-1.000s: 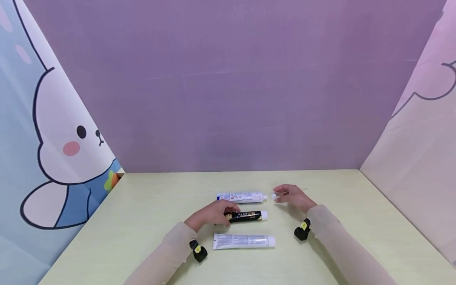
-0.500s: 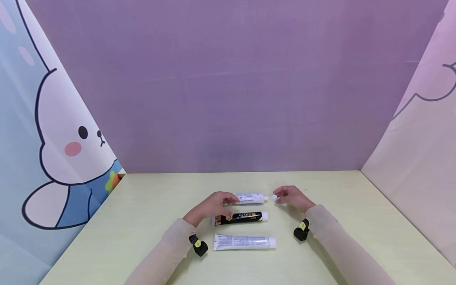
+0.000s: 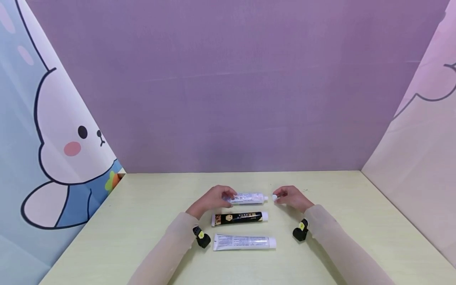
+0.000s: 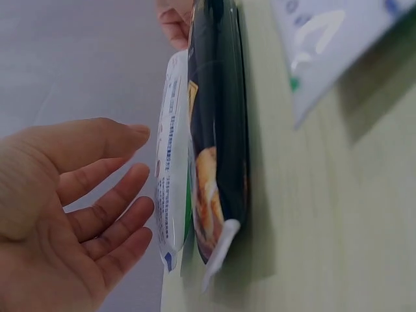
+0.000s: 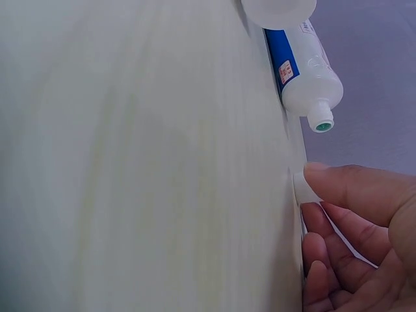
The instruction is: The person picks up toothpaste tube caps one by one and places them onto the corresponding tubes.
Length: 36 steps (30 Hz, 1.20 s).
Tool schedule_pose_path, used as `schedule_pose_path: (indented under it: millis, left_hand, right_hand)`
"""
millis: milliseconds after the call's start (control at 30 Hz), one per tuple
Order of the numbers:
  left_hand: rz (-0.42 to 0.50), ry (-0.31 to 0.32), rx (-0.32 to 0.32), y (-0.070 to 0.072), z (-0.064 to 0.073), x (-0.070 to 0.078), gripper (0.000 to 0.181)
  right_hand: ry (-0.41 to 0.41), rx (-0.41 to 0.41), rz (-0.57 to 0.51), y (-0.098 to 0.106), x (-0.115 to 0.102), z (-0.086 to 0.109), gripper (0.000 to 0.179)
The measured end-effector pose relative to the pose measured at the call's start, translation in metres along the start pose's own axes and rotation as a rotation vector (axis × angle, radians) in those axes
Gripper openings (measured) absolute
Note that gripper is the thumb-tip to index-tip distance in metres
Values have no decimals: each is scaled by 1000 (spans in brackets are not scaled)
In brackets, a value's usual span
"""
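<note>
Three toothpaste tubes lie in a column on the table, ends pointing right. My left hand (image 3: 213, 198) is at the left end of the farthest one, a white toothpaste tube (image 3: 249, 198); in the left wrist view thumb and fingers are spread beside it, seemingly apart from it. That tube's nozzle (image 5: 321, 118) is uncapped. Just right of it, my right hand (image 3: 293, 198) pinches a small white cap (image 5: 304, 190) between thumb and fingers, low at the tabletop. In the middle lies a black toothpaste tube (image 3: 242, 218) with a white cap on.
Nearest the person is another white toothpaste tube (image 3: 244, 242), capped. The pale wooden table (image 3: 142, 221) ends at a purple backdrop (image 3: 228, 99). Printed cloths hang on both sides, a cartoon rabbit (image 3: 67, 138) on the left one.
My left hand has left the black tube and moved away from the person to the farthest white tube's left end. My right hand stays nearly still with the cap.
</note>
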State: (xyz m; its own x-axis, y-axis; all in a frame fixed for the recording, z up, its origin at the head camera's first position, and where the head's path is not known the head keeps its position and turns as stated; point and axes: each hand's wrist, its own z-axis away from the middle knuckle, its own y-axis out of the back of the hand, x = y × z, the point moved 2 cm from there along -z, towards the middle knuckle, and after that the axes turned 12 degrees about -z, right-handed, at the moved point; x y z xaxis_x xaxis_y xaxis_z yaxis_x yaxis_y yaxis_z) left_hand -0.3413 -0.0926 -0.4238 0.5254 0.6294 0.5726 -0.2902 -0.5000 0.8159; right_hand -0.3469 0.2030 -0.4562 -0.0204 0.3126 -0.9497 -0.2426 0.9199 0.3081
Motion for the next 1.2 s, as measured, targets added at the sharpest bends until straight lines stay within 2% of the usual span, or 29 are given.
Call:
schedule_pose_path:
  millis: [333,733,1067,1200]
  left_hand:
    - [-21,67,16,-1,-13,-8,38]
    - [-36,160,-21,-3,-19,-13,40]
    - [-122,196,-78,-6,-23,-11,43]
    - [-163,180,-101,-7,-24,-12,43]
  right_hand:
    - [36,-11,-8,0,-1,1,27]
    - [6,11,42,0,0,0,19]
    - [26,12,41,0,-6,3,18]
    - [23,41,52,5,0,0,17]
